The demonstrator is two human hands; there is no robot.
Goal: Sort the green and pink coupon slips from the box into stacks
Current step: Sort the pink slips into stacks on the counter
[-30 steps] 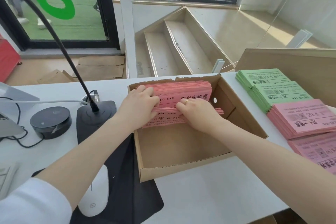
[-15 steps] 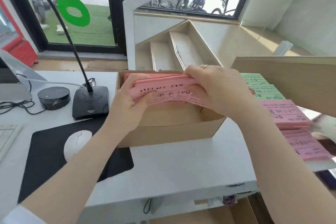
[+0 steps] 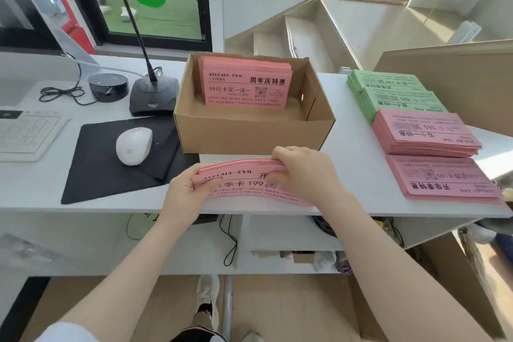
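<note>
— Spanning the view, your smooth white desk point(image 3: 347, 147) carries what?

— A rectangular corrugated cardboard box point(image 3: 249, 130), thin pink slips point(image 3: 245, 89) leaning upright at its far wall. Right of it lie flat paper stacks: green stack point(image 3: 388, 91), then two pink stacks point(image 3: 422, 133).

— And your hands?

— Your left hand point(image 3: 184, 191) and right hand point(image 3: 305, 172) both grip a bowed pink bundle point(image 3: 244, 183) at the desk's near edge.
</note>
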